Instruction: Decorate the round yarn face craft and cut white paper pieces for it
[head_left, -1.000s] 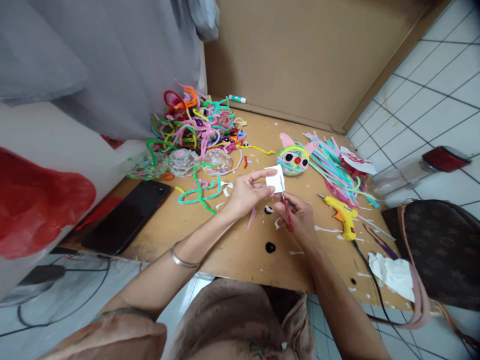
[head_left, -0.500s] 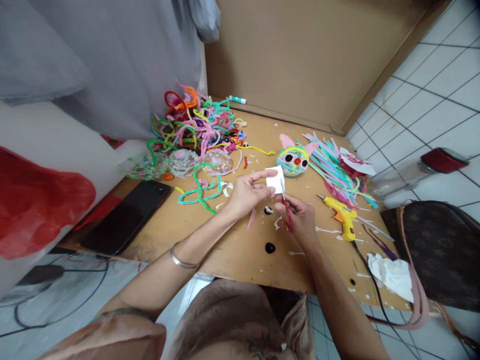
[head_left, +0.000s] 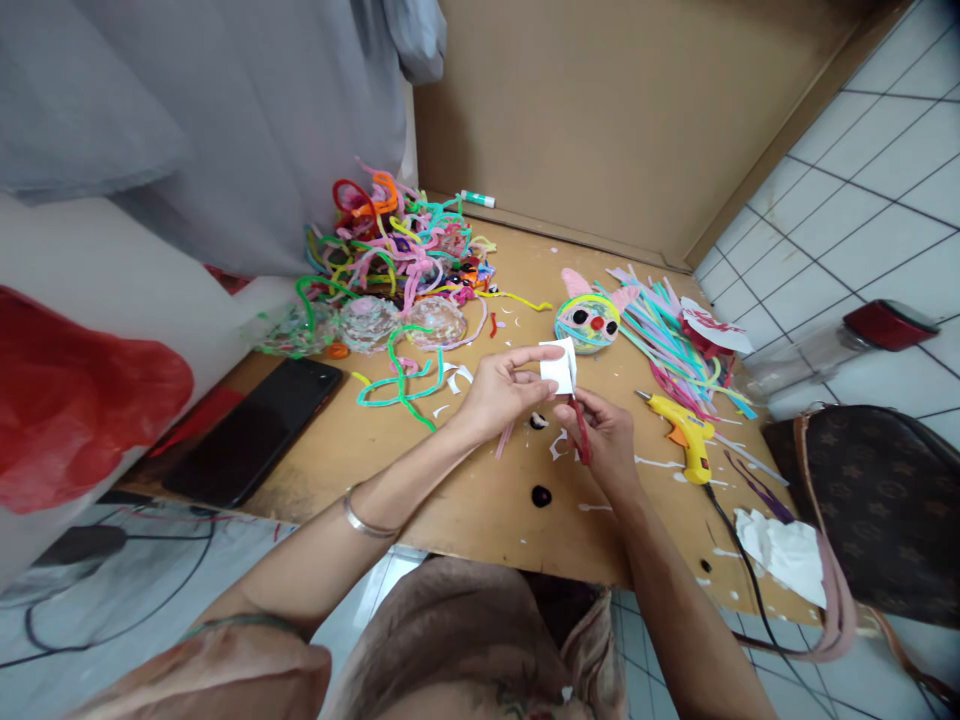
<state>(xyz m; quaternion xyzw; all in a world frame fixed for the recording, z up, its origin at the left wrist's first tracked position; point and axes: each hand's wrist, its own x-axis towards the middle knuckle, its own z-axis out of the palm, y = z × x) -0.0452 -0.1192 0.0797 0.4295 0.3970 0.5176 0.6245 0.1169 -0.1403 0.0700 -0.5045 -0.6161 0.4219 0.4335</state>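
Observation:
My left hand (head_left: 501, 389) pinches a small white piece of paper (head_left: 558, 366) above the middle of the low wooden table (head_left: 480, 500). My right hand (head_left: 606, 440) is closed round small red-handled scissors (head_left: 580, 428) whose tip meets the paper's lower edge. White paper scraps (head_left: 559, 443) and small black round pieces (head_left: 541, 495) lie on the table below the hands. A round pipe-cleaner face (head_left: 587, 322) with pink ears sits just beyond the paper.
A tangled pile of coloured pipe cleaners (head_left: 394, 250) lies at the back left, cut straight ones (head_left: 675, 345) at the right. A yellow glue gun (head_left: 686, 440) lies right of my hands, a black phone (head_left: 251, 430) at left, a brown bag (head_left: 885, 500) at right.
The paper has turned slightly in my left hand and both hands have shifted a little to the right. The scissors stay at the paper's edge.

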